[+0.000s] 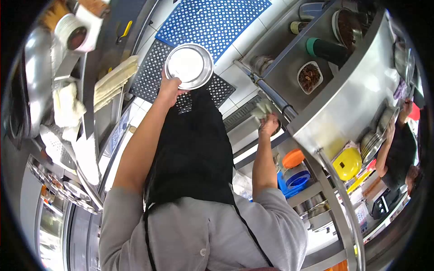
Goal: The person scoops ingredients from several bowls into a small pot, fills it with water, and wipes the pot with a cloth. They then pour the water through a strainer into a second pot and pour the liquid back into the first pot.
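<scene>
My left hand (170,91) grips the rim of a round steel bowl (209,67), thumb on top, out in front of the black apron. A bright white fill shows inside the bowl. My right hand (270,124) is low beside the steel counter corner, its fingers curled. A pale, motion-smeared thing (262,110) shows at those fingers, and I cannot tell what it is. Behind it lies a grey floor-level grate (242,113).
Blue (212,22) and black (151,67) perforated mats lie on white floor tiles. A steel counter (334,113) runs along the right, with a white tray of brown pieces (310,77) beyond its edge. Another person (400,153) works at the far right. Folded cloths (115,83) hang at left.
</scene>
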The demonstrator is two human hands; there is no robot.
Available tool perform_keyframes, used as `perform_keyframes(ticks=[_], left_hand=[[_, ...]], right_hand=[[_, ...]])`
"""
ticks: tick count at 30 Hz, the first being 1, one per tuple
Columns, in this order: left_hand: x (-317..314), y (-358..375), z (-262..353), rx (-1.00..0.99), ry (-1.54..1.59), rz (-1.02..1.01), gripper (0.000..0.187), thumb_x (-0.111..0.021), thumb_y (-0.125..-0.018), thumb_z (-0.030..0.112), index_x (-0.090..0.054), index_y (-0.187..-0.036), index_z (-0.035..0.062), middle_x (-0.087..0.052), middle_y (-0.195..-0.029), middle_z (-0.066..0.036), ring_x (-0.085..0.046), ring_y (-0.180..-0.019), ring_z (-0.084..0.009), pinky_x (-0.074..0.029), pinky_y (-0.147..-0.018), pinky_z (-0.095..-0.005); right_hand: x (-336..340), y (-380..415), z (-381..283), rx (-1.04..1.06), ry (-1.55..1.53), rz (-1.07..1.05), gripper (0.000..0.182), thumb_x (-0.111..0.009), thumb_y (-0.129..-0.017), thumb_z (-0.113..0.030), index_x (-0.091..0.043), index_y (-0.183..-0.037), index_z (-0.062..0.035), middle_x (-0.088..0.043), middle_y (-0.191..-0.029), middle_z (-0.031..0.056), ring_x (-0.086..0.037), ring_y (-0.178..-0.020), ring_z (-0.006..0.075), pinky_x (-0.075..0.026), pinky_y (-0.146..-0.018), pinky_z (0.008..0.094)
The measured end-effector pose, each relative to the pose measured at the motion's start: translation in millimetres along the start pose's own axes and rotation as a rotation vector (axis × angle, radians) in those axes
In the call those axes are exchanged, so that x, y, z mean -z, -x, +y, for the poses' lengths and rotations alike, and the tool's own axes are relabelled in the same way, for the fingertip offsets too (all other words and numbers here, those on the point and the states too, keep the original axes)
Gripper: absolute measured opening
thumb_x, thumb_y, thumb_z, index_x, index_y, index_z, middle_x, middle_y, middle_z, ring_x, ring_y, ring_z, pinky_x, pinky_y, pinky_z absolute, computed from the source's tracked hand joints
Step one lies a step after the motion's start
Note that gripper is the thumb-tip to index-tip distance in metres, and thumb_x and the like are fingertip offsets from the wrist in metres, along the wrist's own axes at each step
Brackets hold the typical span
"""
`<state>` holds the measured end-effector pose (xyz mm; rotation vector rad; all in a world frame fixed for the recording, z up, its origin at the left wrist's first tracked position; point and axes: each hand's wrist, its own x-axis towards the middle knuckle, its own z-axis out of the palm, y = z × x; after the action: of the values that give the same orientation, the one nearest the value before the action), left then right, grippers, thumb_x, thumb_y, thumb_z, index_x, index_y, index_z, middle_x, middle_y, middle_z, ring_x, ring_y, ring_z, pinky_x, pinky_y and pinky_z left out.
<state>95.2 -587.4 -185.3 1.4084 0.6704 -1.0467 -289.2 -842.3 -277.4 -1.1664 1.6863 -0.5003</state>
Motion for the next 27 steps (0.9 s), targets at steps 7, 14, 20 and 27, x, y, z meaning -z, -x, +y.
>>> perform_keyframes(ticks=[7, 14, 20, 27], left_hand=[[12, 90, 22, -0.235, -0.318, -0.011, 0.081, -0.048, -0.094, 0.002, -0.007, -0.16, 0.021, -0.037, -0.155, -0.016, -0.058, -0.121, -0.0331, -0.06, -0.078, -0.0413], [48, 136, 85, -0.944, -0.851, -0.228, 0.068, -0.046, -0.085, 0.002, -0.037, -0.152, 0.0107, -0.052, -0.144, -0.021, -0.05, -0.131, -0.0432, -0.04, -0.11, -0.0402], [50, 216, 174, -0.423, -0.881, -0.465, 0.076, -0.062, -0.089, 0.027, -0.028, -0.156, 0.0134, -0.049, -0.144, -0.02, -0.056, -0.123, -0.0273, -0.057, -0.072, -0.0377], [67, 203, 197, -0.775, -0.538, -0.533, 0.097, -0.068, -0.077, 0.036, -0.022, -0.156, 0.0032, -0.036, -0.153, -0.022, -0.044, -0.133, -0.0366, -0.038, -0.108, -0.0465]], right_hand=[[-132, 204, -182, 0.469, -0.019, -0.61, 0.016, -0.076, -0.085, -0.011, -0.061, -0.087, -0.0048, -0.062, -0.082, -0.001, -0.055, -0.076, 0.0083, -0.047, -0.067, 0.0266], [-163, 328, -215, 1.436, 0.66, -0.77, 0.029, -0.066, -0.086, -0.019, -0.06, -0.112, -0.0085, -0.061, -0.089, 0.0151, -0.063, -0.089, 0.0355, -0.051, -0.078, 0.0461], [-146, 351, -265, 1.651, 0.906, -0.629, 0.029, -0.067, -0.081, -0.015, -0.058, -0.108, -0.0068, -0.06, -0.09, 0.0149, -0.064, -0.085, 0.0348, -0.053, -0.072, 0.0475], [-167, 402, -317, 1.724, 0.519, -0.631, 0.038, -0.062, -0.078, -0.008, -0.055, -0.115, -0.0094, -0.058, -0.094, 0.0186, -0.063, -0.085, 0.0388, -0.054, -0.071, 0.048]])
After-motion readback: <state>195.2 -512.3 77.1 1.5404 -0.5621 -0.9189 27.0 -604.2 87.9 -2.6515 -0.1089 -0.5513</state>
